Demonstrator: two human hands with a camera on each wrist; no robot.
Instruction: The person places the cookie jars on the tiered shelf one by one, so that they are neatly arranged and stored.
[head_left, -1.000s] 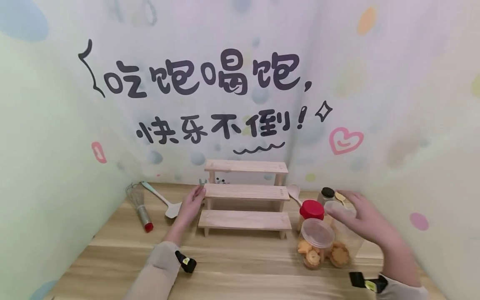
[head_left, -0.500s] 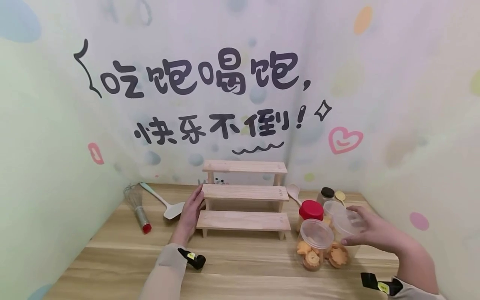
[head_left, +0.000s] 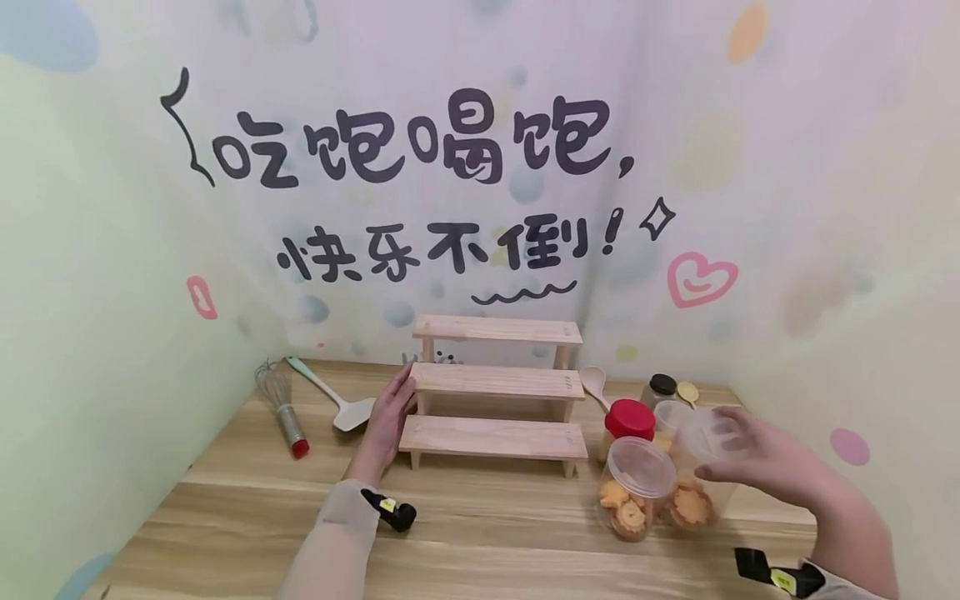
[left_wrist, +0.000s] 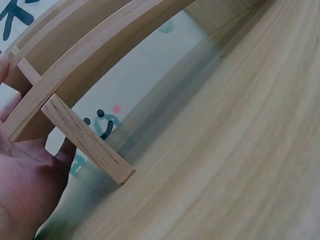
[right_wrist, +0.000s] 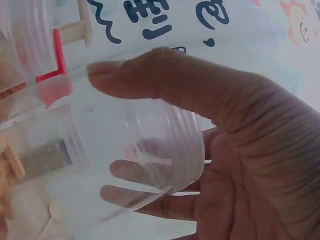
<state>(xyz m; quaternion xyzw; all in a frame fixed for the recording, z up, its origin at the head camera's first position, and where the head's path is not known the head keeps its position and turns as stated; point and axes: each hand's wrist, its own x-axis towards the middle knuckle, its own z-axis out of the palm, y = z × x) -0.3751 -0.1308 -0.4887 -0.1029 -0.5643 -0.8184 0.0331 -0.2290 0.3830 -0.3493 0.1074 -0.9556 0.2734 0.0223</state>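
Note:
In the head view, my left hand (head_left: 386,425) lies along the left end of a three-tier wooden shelf (head_left: 495,437). The left wrist view shows its fingers around the end of a step, partly hidden by the wood. On the right, my right hand (head_left: 765,458) grips a clear plastic jar (head_left: 714,437) near its lid, with biscuits at its bottom. Seen from the right wrist, the thumb (right_wrist: 142,77) lies in front of the jar, and the fingers show behind it through the plastic. Another clear jar of biscuits (head_left: 637,492) stands left of it.
A red-lidded jar (head_left: 630,421), a smaller clear container (head_left: 671,414), a black-lidded jar (head_left: 662,387), and two spoons, one white (head_left: 593,382) and one yellowish (head_left: 687,393), stand or lie behind. Left are a whisk (head_left: 285,412) and a white turner (head_left: 351,412). A printed curtain (head_left: 465,200) hangs behind.
My right hand has come down from above the jars and closed around the clear jar near its lid. My left hand has moved closer in against the shelf's left end.

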